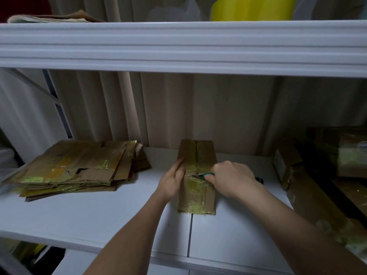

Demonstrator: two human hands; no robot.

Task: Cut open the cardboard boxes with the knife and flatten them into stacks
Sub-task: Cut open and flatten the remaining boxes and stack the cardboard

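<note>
A narrow brown cardboard box (196, 155) wrapped in yellowish tape lies on the white shelf (99, 215), long side pointing away from me. My left hand (173, 178) grips its left edge, thumb on top. My right hand (230, 178) grips a green-handled knife (206, 175), its blade lying across the box's taped top near the middle. The knife's dark rear end sticks out to the right of my hand. A stack of flattened cardboard (79, 167) lies on the shelf to the left.
Several uncut taped boxes (309, 175) crowd the shelf's right end. An upper shelf beam (178, 46) runs overhead, with a yellow roll (252, 8) and folded cardboard on it. Corrugated wall panels stand behind the shelf.
</note>
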